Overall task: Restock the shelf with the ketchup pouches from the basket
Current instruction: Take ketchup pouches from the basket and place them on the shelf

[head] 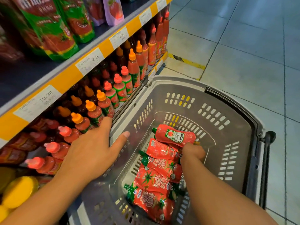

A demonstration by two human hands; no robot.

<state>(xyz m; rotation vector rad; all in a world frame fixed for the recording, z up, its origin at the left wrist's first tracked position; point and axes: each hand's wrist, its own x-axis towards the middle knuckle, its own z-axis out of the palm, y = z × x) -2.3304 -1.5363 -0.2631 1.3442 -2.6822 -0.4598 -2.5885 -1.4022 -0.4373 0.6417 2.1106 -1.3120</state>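
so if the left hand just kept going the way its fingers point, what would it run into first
Most likely the orange-capped sauce bottles on the lower shelf. The left hand lies open, fingers aimed up and right along the shelf front, the fingertips already near that row. The thumb lies over the basket rim. Depth is unclear.

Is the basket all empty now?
No, several ketchup pouches lie in the basket, and the right hand grips the Heinz pouch.

"HEINZ" on ketchup pouch [176, 135]
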